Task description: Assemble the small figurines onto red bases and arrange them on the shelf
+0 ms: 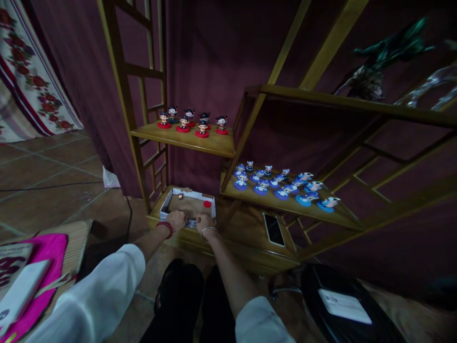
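Note:
A shallow cardboard box [166, 198] sits on the low shelf in front of me, its inside brown. In it lie a small figurine head [180, 196] with dark hair and a round red base [207, 204]. My left hand [177, 219], with a red bead bracelet at the wrist, is closed over the near edge of the box. Close to its right, my right hand [204, 222] is closed too, a thin bangle on its wrist. Whatever is between the fingers of either hand is hidden.
Several red-based figurines [202, 128] stand on the upper left shelf [185, 141]. Blue- and purple-based ones [262, 186] fill the shelf at right. Below them lies a phone [273, 229]. A black stool [321, 286] is at lower right, a pink cloth [53, 247] at left.

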{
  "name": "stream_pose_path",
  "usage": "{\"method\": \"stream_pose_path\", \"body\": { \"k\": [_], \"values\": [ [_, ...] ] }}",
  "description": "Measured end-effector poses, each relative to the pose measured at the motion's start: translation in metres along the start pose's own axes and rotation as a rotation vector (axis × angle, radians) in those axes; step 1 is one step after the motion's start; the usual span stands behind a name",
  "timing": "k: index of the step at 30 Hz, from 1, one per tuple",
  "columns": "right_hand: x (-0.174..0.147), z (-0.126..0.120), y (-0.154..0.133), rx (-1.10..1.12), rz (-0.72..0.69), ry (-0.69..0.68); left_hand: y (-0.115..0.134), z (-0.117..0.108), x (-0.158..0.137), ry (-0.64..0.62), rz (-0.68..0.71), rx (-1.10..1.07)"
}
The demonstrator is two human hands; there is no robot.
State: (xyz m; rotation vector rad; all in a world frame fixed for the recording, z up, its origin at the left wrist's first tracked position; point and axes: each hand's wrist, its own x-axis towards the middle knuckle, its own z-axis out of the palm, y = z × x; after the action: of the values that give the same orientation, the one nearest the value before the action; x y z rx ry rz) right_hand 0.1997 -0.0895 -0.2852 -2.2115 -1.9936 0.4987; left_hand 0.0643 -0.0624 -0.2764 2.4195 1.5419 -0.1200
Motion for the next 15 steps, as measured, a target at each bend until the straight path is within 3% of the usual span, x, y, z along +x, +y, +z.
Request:
{"method": "stream_pose_path", "body": {
  "k": [6, 15],
  "values": [
    [0.009, 0.012, -0.002, 0.011, -0.004, -0.012, 0.0, 0.016, 0.019, -0.038, -0.022, -0.045],
    [0.017, 0.009, 0.003, 0.016, 0.056, 0.016, 0.005, 0.03, 0.057, -0.054, 0.041, -0.152]
  ]
}}
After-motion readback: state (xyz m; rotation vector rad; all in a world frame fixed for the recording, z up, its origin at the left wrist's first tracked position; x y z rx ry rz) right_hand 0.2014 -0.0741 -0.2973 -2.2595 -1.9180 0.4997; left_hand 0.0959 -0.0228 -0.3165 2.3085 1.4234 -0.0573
